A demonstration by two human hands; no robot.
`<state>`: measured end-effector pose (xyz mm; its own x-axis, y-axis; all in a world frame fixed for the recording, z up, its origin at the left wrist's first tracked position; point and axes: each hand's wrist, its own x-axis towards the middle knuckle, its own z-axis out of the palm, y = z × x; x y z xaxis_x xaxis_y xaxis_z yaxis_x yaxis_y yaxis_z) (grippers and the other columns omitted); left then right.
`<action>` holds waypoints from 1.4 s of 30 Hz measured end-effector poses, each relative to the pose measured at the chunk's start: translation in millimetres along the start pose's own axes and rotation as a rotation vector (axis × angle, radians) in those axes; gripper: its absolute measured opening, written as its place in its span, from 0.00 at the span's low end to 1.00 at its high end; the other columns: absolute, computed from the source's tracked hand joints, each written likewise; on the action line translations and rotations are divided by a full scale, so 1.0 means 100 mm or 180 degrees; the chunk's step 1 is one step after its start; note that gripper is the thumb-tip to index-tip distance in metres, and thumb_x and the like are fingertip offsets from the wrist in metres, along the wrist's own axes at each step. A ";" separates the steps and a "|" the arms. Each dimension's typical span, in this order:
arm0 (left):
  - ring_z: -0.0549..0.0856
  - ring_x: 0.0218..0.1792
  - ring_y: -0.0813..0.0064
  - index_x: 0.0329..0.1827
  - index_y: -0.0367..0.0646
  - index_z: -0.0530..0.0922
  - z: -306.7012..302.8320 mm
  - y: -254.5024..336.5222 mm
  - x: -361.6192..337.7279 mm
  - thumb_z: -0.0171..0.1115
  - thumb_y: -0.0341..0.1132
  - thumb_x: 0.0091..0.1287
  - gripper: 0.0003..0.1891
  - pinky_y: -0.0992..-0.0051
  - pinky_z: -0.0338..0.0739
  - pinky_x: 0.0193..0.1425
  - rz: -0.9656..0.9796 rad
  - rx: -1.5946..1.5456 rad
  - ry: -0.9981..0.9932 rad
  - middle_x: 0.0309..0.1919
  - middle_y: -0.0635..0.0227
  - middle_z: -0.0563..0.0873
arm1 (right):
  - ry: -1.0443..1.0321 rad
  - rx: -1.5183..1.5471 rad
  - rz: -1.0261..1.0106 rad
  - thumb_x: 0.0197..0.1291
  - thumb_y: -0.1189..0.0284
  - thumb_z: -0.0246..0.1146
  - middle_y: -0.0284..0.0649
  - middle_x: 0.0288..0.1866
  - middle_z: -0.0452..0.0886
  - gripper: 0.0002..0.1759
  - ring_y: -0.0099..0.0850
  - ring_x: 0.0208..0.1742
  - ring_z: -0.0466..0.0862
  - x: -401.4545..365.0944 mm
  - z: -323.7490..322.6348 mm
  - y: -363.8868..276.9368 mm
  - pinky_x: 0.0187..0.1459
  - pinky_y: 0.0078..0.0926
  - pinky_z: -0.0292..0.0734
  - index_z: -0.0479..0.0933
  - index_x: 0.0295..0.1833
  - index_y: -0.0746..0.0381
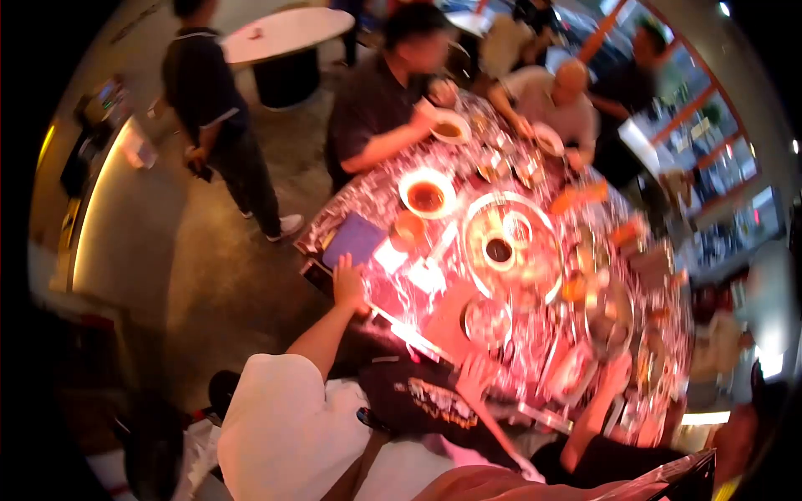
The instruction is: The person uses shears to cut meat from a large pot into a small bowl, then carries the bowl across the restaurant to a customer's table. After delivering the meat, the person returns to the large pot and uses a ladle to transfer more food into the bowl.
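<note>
My left hand (349, 284), at the end of an arm in a white sleeve (271, 401), rests at the near left edge of the round table with its fingers apart. It holds nothing and lies beside a flat purple-blue item (355, 239). A bowl of dark red liquid (425, 194) stands beyond it, next to a reddish cup (409, 228). My right hand cannot be made out in view.
A large round tray (512, 200) with bowls sits mid-table. Nearby people's hands (476, 376) (616, 376) rest at the near edge. Across the table, two people hold bowls (451, 127) (548, 140). Another person (213, 108) stands left near a white table (288, 35).
</note>
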<state>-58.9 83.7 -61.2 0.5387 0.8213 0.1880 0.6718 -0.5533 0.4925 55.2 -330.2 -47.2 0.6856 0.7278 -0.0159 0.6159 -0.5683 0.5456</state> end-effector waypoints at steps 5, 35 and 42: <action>0.58 0.77 0.49 0.64 0.49 0.76 0.33 -0.26 -0.10 0.49 0.33 0.70 0.20 0.47 0.48 0.78 0.0590 -0.0199 0.0433 0.75 0.50 0.63 | -0.0798 0.2123 0.0222 0.53 0.52 0.69 0.52 0.82 0.44 0.56 0.48 0.82 0.45 -0.07 -0.26 0.15 0.71 0.72 0.43 0.46 0.80 0.59; 0.84 0.43 0.75 0.54 0.39 0.81 -0.66 -1.08 0.02 0.59 0.29 0.67 0.14 0.77 0.77 0.48 -0.1891 -0.2103 -0.0158 0.40 0.64 0.86 | -0.2023 0.6666 0.2239 0.66 0.66 0.64 0.33 0.25 0.82 0.09 0.17 0.20 0.74 0.23 -0.27 1.32 0.24 0.14 0.66 0.81 0.40 0.61; 0.59 0.75 0.43 0.67 0.41 0.72 -0.07 -0.63 0.42 0.58 0.37 0.66 0.26 0.50 0.51 0.78 0.0179 0.0693 0.0214 0.73 0.46 0.65 | -0.1869 0.6126 0.2481 0.71 0.59 0.60 0.36 0.20 0.81 0.18 0.23 0.15 0.76 0.45 0.20 0.55 0.18 0.19 0.67 0.78 0.31 0.60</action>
<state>-82.5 154.5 -78.6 0.5482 0.7916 0.2698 0.7393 -0.6095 0.2861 127.9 -336.4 -34.2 0.7029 0.2609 -0.6617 -0.5060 -0.4703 -0.7230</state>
